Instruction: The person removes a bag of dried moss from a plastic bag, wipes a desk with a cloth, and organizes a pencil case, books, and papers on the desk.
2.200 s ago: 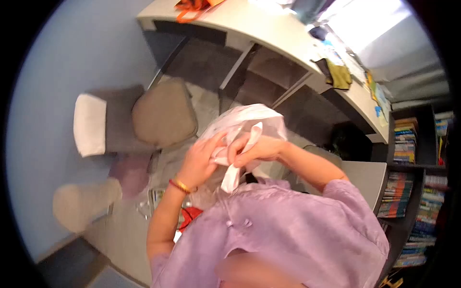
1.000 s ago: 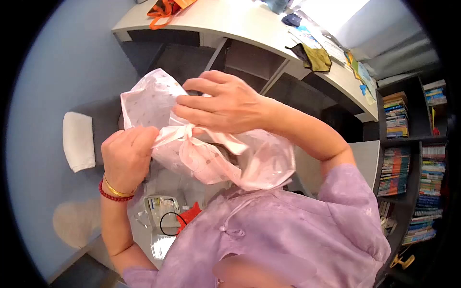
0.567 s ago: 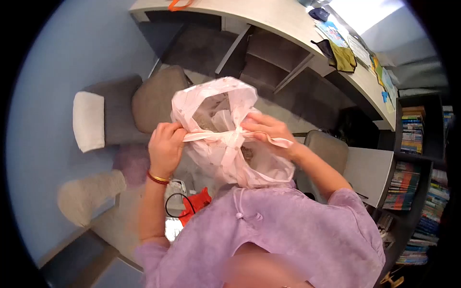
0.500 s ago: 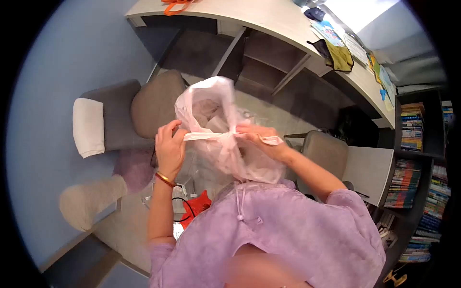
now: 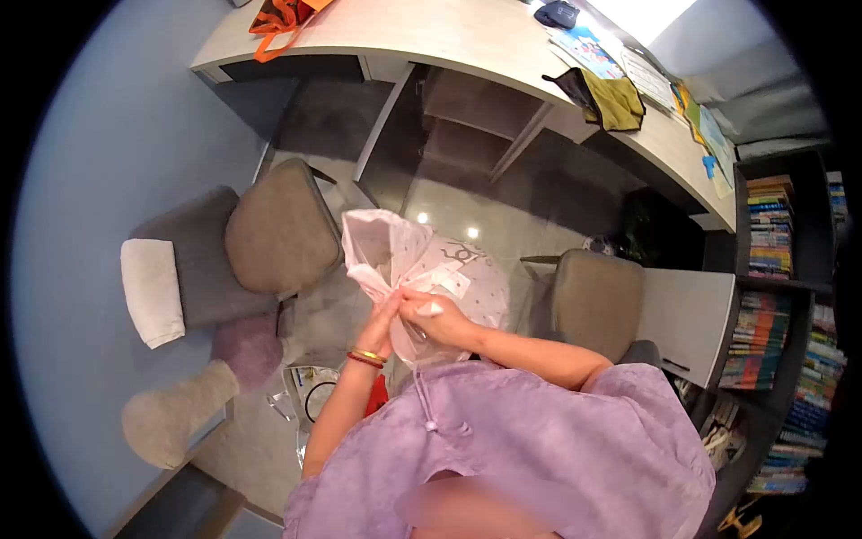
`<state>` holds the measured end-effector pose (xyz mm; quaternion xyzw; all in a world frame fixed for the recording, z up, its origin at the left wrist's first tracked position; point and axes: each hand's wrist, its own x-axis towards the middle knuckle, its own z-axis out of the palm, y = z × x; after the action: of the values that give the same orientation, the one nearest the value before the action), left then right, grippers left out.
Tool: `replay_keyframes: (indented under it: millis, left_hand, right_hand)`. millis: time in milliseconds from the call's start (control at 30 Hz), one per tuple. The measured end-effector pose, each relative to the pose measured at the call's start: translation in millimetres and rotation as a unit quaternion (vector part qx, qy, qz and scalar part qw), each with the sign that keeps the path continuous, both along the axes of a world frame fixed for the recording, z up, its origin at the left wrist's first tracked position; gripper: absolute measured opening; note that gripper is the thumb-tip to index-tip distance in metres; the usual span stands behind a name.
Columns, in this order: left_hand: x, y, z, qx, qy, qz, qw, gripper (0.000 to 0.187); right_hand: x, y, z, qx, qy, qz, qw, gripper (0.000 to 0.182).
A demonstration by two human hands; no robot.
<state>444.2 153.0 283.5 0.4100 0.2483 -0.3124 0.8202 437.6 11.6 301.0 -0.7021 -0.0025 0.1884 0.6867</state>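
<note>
A thin pale pink plastic bag [image 5: 480,287] hangs in front of the purple top, its upper part gathered and its loose mouth flaring to the upper left. My left hand [image 5: 381,325] pinches the gathered part from the left, a yellow and a red bracelet round its wrist. Right beside it, my right hand [image 5: 435,316] is closed on the same gathered plastic, with a small white end poking out of the fist. The two hands touch. Pale items show through the bag, too unclear to name.
A long curved desk [image 5: 395,31] runs across the top, with an orange bag [image 5: 285,20] and a green-black cloth [image 5: 611,99]. Chairs stand left [image 5: 283,229] and right [image 5: 597,301]. A bookshelf [image 5: 813,296] lines the right side.
My hands have come together from a spread hold on the bag's handles. The bag's top is now bunched between them, and the view has shifted slightly.
</note>
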Motion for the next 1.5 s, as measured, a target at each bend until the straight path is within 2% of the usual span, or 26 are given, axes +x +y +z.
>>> replay_keyframes:
  millis: [33,100,133,167,233,300,367,400,467,500,533,567,600,733,800,833,933,1100,1167,1267,1300,1333,1400,1433,1467,1500]
  left_hand:
    - [13.9,-16.6,-3.2,0.024,0.04,0.006,0.999,0.036]
    - [21.9,-28.0,-22.6,-0.007,0.091,0.01,0.996,0.03]
    - [35.2,-39.2,-53.5,-0.028,0.117,0.019,0.993,0.031]
    - [47.4,-51.7,-71.6,-0.047,0.15,0.024,0.987,0.032]
    - [63.1,-78.9,-79.1,-0.01,0.174,0.038,0.984,0.033]
    - [77.1,-96.9,-105.5,0.031,0.206,0.051,0.977,0.033]
    - [127.7,-112.9,-178.3,-0.05,0.189,0.113,0.974,0.038]
    - [126.9,-110.1,-199.6,-0.057,0.171,0.128,0.975,0.038]
    - [182.4,-159.0,-168.5,-0.022,0.122,0.177,0.976,0.037]
    - [188.9,-161.2,-151.1,0.016,0.066,0.236,0.969,0.036]
    - [221.9,-167.6,-195.1,-0.056,0.024,0.233,0.971,0.035]
    - [242.2,-180.3,-197.6,-0.056,0.027,0.225,0.972,0.035]
    - [277.4,-208.5,-202.0,-0.061,0.01,0.241,0.968,0.035]
    - [355.2,-257.0,-205.2,-0.085,-0.019,0.264,0.961,0.031]
    - [411.5,-285.2,-244.7,-0.1,-0.044,0.251,0.962,0.029]
    - [427.2,-294.4,-227.6,-0.112,-0.051,0.262,0.957,0.028]
    - [479.9,-327.2,-231.0,-0.099,-0.02,0.27,0.958,0.031]
    - [543.2,-354.3,-295.8,-0.09,-0.037,0.213,0.972,0.031]
    - [552.7,-351.3,-298.1,-0.069,-0.05,0.188,0.978,0.032]
    - [545.7,-336.5,-311.9,0.016,-0.095,0.114,0.989,0.032]
    - [538.0,-325.6,-309.7,0.098,-0.15,0.055,0.982,0.032]
    - [517.1,-311.8,-313.4,0.226,-0.239,-0.026,0.944,0.032]
    - [480.2,-278.5,-302.4,0.452,-0.461,-0.183,0.741,0.033]
    - [444.8,-251.7,-294.9,0.477,-0.513,-0.239,0.673,0.033]
    - [417.1,-228.6,-282.3,0.467,-0.529,-0.287,0.647,0.033]
    - [400.9,-200.7,-282.4,0.404,-0.47,-0.341,0.707,0.032]
  right_hand:
    - [16.2,-11.4,-1.3,0.01,-0.003,0.005,1.0,0.031]
    - [32.0,-29.0,-1.5,-0.164,-0.108,0.152,0.969,0.023]
    - [49.7,-40.0,-26.2,-0.284,-0.234,0.284,0.885,0.021]
    - [61.4,-54.1,-36.8,-0.286,-0.238,0.278,0.886,0.021]
    - [69.9,-74.3,-48.9,-0.319,-0.286,0.356,0.83,0.021]
    - [88.0,-101.8,-28.8,-0.303,-0.245,0.382,0.838,0.028]
    - [130.2,-150.4,-24.4,-0.212,-0.35,0.179,0.895,0.032]
    - [130.5,-153.1,-27.8,-0.209,-0.293,0.195,0.912,0.032]
    - [186.0,-233.5,-12.9,-0.253,-0.399,-0.039,0.88,0.03]
    - [188.0,-248.8,9.1,-0.312,-0.416,-0.075,0.851,0.033]
    - [213.5,-283.3,20.9,-0.373,-0.427,-0.117,0.815,0.035]
    - [228.5,-310.8,26.5,-0.39,-0.388,-0.153,0.821,0.037]
    - [250.0,-351.3,32.4,-0.481,-0.357,-0.192,0.777,0.038]
    - [288.0,-394.0,25.5,-0.556,-0.337,-0.189,0.736,0.052]
    - [316.4,-413.3,8.5,-0.601,-0.305,-0.183,0.715,0.061]
    - [320.8,-418.4,2.2,-0.599,-0.31,-0.184,0.715,0.064]
    - [342.5,-426.0,-22.4,-0.642,-0.272,-0.191,0.691,0.061]
    - [343.1,-426.8,-32.5,-0.641,-0.272,-0.214,0.685,0.049]
    - [343.7,-427.0,-26.7,-0.646,-0.269,-0.209,0.683,0.049]
    - [344.2,-428.1,-33.1,-0.649,-0.274,-0.222,0.674,0.048]
    - [346.0,-424.3,-29.9,-0.645,-0.271,-0.231,0.676,0.048]
    - [342.1,-426.3,-31.9,-0.647,-0.278,-0.233,0.671,0.048]
    - [342.5,-427.4,-33.6,-0.645,-0.292,-0.257,0.658,0.046]
    - [339.9,-425.2,-36.0,-0.642,-0.293,-0.257,0.66,0.046]
    - [339.3,-423.5,-31.8,-0.641,-0.286,-0.26,0.663,0.046]
    - [338.8,-421.9,-28.6,-0.639,-0.281,-0.262,0.666,0.045]
